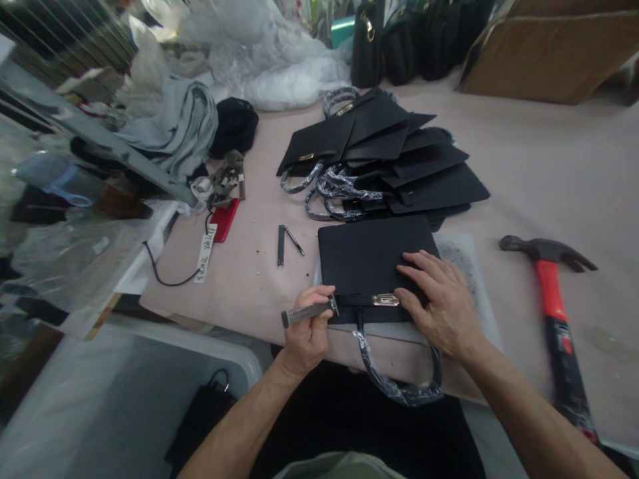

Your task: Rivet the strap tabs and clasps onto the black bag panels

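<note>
A black handbag panel (374, 253) lies flat on a pale board (466, 256) at the front edge of the table. A dark strap with a gold-coloured clasp (385, 300) crosses its lower part. Below hangs a handle (372, 366) wrapped in clear plastic, over the table edge. My left hand (308, 332) is closed round a steel hand punch (307, 314), its working end against the panel's left edge by the strap. Spread over the right side of the panel, my right hand (442, 306) rests with its fingers apart, the thumb beside the clasp.
To the right lies a claw hammer (552, 299) with a red and black handle. Behind the panel is a pile of black bag panels (379, 146). Two thin metal tools (281, 247) lie left. A cardboard box (549, 56) and black bags (399, 46) stand at the back.
</note>
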A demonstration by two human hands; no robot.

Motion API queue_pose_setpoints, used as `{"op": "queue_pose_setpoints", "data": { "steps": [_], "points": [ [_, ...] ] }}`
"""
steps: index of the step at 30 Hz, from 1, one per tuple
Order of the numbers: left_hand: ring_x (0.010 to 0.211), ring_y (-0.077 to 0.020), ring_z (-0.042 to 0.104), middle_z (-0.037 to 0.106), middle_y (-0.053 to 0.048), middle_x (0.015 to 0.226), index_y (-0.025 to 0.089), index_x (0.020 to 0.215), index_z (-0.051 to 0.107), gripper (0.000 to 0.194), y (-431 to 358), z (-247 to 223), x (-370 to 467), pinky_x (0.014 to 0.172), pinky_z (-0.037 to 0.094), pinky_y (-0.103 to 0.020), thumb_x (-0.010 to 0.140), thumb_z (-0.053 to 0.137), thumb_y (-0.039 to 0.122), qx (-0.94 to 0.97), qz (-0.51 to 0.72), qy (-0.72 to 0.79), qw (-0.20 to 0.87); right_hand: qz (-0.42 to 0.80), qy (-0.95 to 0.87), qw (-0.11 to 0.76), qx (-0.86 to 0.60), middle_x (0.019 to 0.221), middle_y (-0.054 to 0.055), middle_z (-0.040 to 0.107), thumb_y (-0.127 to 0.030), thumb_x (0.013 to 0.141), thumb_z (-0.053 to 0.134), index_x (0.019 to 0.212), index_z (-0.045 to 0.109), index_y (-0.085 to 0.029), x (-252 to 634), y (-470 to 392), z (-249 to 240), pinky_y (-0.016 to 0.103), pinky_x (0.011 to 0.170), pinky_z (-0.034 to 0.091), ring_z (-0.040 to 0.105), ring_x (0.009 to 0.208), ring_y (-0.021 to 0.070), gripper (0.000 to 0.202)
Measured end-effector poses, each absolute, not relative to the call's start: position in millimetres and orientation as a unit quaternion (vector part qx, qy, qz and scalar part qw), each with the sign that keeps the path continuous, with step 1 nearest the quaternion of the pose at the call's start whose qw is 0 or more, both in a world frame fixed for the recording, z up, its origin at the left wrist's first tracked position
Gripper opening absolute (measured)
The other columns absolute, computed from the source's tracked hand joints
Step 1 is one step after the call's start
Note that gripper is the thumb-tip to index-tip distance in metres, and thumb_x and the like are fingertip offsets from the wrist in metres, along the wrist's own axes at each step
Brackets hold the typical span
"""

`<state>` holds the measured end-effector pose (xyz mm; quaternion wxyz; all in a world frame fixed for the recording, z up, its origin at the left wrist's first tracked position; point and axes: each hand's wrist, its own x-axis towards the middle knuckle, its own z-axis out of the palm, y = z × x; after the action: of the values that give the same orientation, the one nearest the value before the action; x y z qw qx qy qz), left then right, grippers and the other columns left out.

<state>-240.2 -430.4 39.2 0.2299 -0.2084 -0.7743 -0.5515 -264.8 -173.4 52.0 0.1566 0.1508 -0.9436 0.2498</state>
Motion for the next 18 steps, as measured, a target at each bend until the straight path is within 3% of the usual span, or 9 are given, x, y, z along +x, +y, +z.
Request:
{"op": "queue_pose_setpoints", "data": {
  "steps": [18],
  "points": [
    [0.1,-0.0206,0.065,0.064,-0.011,0.105,0.018,0.107,0.057,0.01,-432.7,58.5,-267.4,0.088,0.055,-0.036,0.098,0.052,0.016,-0.291,-0.525,-0.788,0.14,0.26,-0.943,0.151,0.145,0.137,0.012,0.062,-0.039,0.096,0.053,0.119,0.068,-0.02,-266.2,-175.5,54.1,0.061,0.112,0.036,0.05,0.135,0.036,0.033]
  ]
}}
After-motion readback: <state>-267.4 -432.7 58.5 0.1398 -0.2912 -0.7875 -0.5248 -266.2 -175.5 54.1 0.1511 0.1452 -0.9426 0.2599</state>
